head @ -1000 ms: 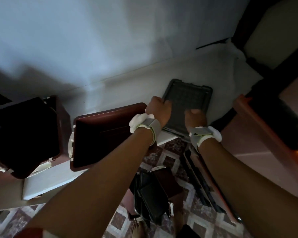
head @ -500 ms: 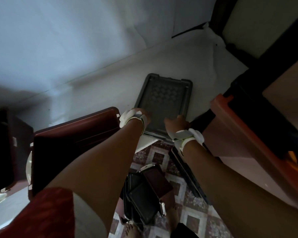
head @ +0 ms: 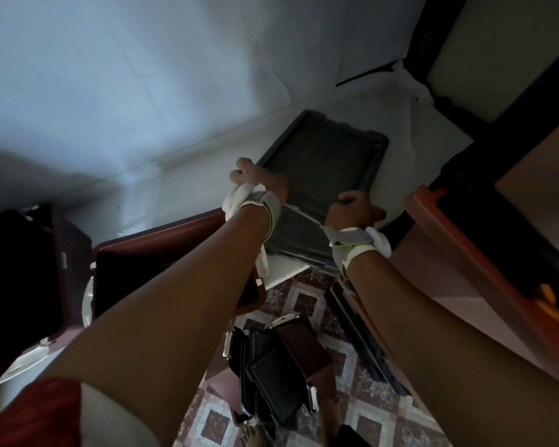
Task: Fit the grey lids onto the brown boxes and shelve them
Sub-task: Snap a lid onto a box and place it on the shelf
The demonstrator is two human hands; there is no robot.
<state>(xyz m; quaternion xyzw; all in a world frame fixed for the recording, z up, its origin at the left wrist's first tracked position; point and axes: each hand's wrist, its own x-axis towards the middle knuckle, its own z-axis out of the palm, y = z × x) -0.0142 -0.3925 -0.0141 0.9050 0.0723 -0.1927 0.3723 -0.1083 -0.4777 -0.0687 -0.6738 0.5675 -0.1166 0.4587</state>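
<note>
A grey lid (head: 323,159) with a patterned inside is raised at its near edge above a second grey lid (head: 299,245) lying on the white shelf (head: 188,182). My left hand (head: 259,180) grips its left edge with curled fingers. My right hand (head: 352,209) holds its near right corner. An open brown box (head: 162,262) stands on the shelf just left of my left forearm. A darker brown box (head: 20,285) sits at the far left.
On the tiled floor (head: 307,298) below lie several small brown boxes and dark lids (head: 271,369), close to my bare feet. More flat lids (head: 365,343) lean by an orange crate (head: 459,250) on the right. A white wall backs the shelf.
Both hands shifted from the lid's near edge to its left side and near right corner. The top lid has come up off the one beneath. The view swung right.
</note>
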